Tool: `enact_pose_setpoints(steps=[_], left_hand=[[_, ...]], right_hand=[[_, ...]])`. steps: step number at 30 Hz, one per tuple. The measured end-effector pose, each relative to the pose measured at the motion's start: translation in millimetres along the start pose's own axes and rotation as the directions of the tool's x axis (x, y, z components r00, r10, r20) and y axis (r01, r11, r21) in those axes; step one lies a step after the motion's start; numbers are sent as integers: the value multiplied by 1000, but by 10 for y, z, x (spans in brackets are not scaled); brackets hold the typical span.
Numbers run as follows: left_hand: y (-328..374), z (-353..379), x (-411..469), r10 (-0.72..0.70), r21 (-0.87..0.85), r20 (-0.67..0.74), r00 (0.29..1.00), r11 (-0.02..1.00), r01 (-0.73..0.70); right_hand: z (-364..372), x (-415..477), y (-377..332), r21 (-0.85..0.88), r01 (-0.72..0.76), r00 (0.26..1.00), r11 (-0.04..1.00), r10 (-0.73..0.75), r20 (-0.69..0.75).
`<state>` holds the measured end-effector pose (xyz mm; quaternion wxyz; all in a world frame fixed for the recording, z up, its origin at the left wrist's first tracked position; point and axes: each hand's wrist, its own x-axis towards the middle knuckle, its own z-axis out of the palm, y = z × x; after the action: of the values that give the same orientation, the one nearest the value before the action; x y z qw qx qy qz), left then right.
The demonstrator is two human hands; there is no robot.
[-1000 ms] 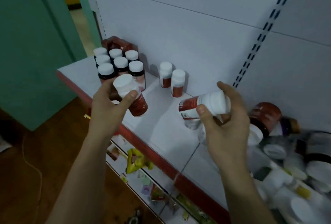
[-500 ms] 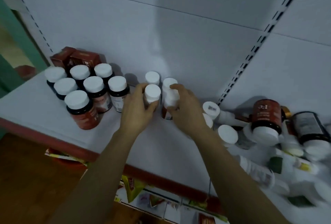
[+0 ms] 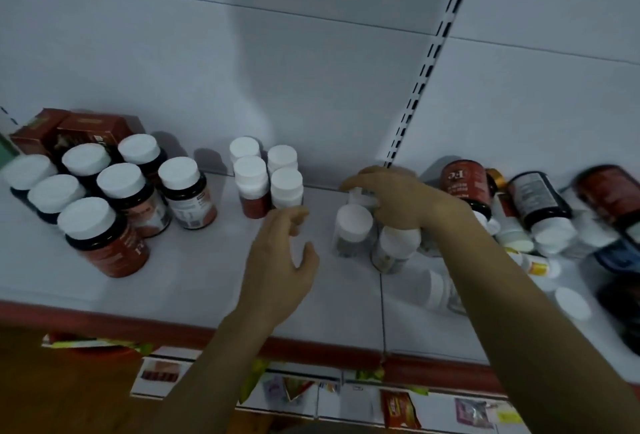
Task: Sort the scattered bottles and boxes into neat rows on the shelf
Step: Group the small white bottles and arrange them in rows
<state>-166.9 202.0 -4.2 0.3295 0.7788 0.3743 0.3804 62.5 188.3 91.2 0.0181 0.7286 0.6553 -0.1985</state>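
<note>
Round plastic bottles (image 3: 180, 187) with white caps on a smooth white shelf (image 3: 194, 277).
My left hand (image 3: 277, 260) hangs relaxed, empty; my right hand (image 3: 398, 198) grips a small white-capped bottle (image 3: 358, 195).

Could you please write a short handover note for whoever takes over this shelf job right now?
Left hand: open and empty, just in front of the four small bottles.
Right hand: at the near edge of the jumbled pile, fingers curled by a white-capped bottle; grip unclear through blur.
Done: seven large bottles in rows before the red boxes; small bottles stand two by two.
Left: sort the jumbled pile on the right of the shelf.
</note>
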Motion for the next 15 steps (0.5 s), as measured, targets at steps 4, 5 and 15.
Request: enact_pose_setpoints(steps=[4, 5, 15], left_hand=[[182, 342, 153, -85, -54, 297, 951, 993, 105], [206, 401, 205, -97, -82, 302, 948, 988, 128], [303, 433, 515, -135, -433, 22, 991, 892, 131]], right_hand=[[8, -11, 42, 12, -10, 976, 1000, 12, -216], [3, -62, 60, 67, 15, 943, 998, 8, -332], [68, -883, 155, 653, 402, 563, 642, 389, -729]])
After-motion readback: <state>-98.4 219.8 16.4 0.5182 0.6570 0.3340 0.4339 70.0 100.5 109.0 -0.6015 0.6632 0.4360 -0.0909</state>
